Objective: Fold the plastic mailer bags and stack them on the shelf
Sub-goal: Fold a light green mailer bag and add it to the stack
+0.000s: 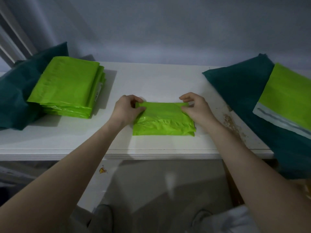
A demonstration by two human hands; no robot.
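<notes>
Seemingly mid-fold, the left hand [128, 110] and right hand [195, 107] each pinched a far corner of the green mailer bag [164, 121], lying long-axis crosswise on the white shelf [151, 81]. The folded stack [67, 88] sat well apart, nearer the left hand.

Folded mailer [164, 121] between both hands' fingers [140, 109] on shelf [151, 79]; folded stack [66, 88] far left, unfolded mailers [286, 93] far right.
</notes>
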